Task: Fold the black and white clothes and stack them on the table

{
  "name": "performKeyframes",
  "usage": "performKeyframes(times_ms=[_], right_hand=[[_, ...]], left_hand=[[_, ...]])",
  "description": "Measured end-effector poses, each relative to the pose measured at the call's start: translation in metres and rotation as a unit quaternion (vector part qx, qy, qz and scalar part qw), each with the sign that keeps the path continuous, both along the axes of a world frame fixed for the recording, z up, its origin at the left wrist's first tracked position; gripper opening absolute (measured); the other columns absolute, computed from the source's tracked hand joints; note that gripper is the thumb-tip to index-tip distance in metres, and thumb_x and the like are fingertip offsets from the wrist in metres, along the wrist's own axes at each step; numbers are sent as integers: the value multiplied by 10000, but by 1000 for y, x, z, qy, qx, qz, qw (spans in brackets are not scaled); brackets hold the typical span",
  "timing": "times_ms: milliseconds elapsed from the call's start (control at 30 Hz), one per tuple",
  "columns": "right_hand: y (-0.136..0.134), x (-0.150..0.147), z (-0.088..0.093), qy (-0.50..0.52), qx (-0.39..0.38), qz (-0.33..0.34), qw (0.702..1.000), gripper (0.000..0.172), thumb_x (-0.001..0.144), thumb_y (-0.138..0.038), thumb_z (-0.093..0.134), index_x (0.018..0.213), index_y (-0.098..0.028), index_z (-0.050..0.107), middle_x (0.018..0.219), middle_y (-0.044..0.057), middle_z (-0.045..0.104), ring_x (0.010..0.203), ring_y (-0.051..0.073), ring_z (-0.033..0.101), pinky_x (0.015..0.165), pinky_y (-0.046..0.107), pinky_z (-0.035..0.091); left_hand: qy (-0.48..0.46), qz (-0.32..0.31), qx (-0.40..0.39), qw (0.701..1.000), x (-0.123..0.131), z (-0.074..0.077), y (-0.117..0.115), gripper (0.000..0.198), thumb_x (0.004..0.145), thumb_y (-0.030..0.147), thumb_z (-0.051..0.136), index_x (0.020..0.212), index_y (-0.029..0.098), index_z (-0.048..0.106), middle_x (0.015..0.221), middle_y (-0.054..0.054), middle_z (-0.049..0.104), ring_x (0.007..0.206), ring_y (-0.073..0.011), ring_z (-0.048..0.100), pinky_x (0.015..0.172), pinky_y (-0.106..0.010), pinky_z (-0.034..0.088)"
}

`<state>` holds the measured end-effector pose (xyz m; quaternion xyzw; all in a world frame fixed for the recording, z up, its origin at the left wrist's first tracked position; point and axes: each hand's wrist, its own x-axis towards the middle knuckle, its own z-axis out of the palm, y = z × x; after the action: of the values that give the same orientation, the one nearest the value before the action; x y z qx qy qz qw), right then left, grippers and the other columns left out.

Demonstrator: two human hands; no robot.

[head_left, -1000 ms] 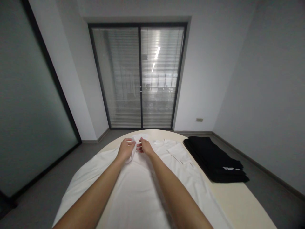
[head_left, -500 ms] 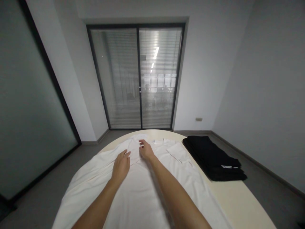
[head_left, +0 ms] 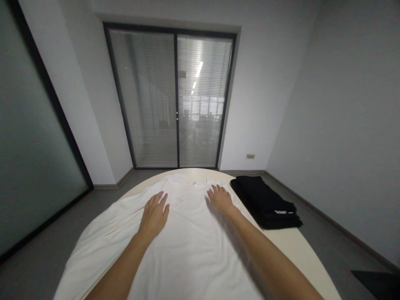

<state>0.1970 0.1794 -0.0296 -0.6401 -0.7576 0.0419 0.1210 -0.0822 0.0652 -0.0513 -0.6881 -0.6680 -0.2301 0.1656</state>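
A white T-shirt [head_left: 190, 246] lies spread over the round table, its collar end at the far edge. More loose white cloth [head_left: 103, 233] with wrinkles covers the table's left side; whether it is part of the same garment I cannot tell. My left hand [head_left: 154, 214] is over the left part of the shirt, palm down, fingers apart. On the right, my right hand [head_left: 221, 200] reaches over the shirt's far right part near the sleeve, fingers spread and gripping nothing. Whether its palm touches the fabric is hard to see.
A stack of folded black clothes [head_left: 264, 202] sits at the table's right edge. The cream tabletop [head_left: 300, 250] shows along the right side and far rim. Beyond stands a glass door with blinds [head_left: 171, 100]. A dark object [head_left: 378, 283] is low at right.
My right hand has moved right, from the collar area toward the right sleeve, and its fingers have spread. My left hand has shifted slightly left. The whole view has turned a little right.
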Motion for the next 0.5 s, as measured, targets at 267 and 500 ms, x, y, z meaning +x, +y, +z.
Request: performKeyframes(times_ms=[267, 500], right_hand=[[-8, 39, -24, -30, -27, 28, 999, 677, 981, -612, 200, 1535, -243, 327, 1617, 80, 252, 1488, 338, 164, 1170, 491, 109], [-7, 34, -12, -28, -36, -5, 999, 660, 964, -631, 303, 1488, -245, 418, 1583, 91, 334, 1453, 341, 264, 1153, 486, 197]], left_hand=[[39, -43, -94, 994, 11, -11, -6, 508, 984, 429, 390, 1413, 197, 533, 1514, -125, 449, 1432, -351, 335, 1173, -580, 193], [60, -102, -117, 986, 19, -9, -16, 575, 959, 472, 424, 1488, 246, 424, 1599, -112, 286, 1488, -344, 189, 1185, -586, 133]])
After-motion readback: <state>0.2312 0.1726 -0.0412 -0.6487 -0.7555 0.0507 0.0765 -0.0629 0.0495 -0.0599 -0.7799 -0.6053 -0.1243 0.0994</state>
